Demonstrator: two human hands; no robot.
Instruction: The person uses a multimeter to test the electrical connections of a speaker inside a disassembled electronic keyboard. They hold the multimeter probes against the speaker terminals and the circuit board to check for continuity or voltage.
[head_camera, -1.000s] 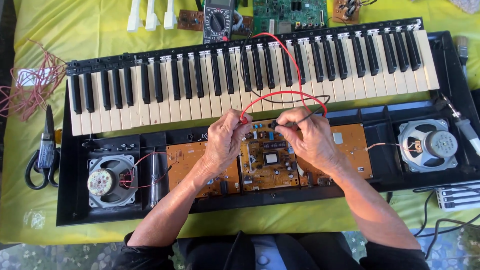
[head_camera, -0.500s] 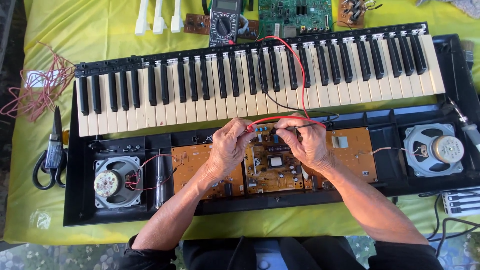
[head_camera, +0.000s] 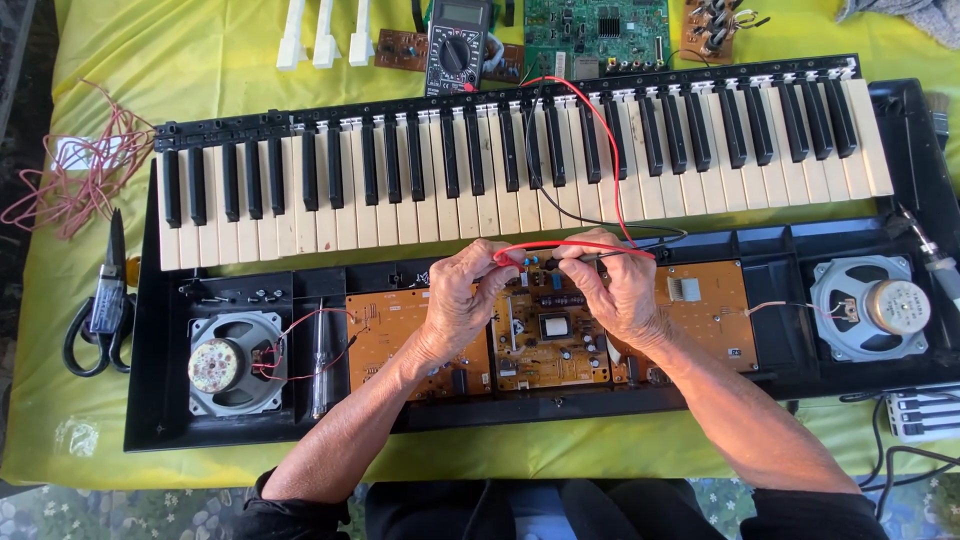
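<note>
- Scissors (head_camera: 98, 325): on the yellow-covered counter (head_camera: 200, 90), left of the keyboard (head_camera: 520, 170); untouched.
- Left speaker (head_camera: 235, 363): seated in the open case, below the keyboard's left end, red wires attached.
- Left hand (head_camera: 460, 300): below the keyboard's middle, grip pinched narrow on the red probe (head_camera: 505, 257), tip set down toward the board (head_camera: 550, 335).
- Board: brown, bared, below the keyboard's middle; judged under test, case not closed.
- Right hand (head_camera: 620, 290): just right of the left hand, grip closed on the black probe (head_camera: 575, 262).
- Multimeter (head_camera: 458, 45): above the keyboard, leads run down to the hands; reading too small to tell.
- Right speaker (head_camera: 865, 307): below the keyboard's right end, wired.
</note>
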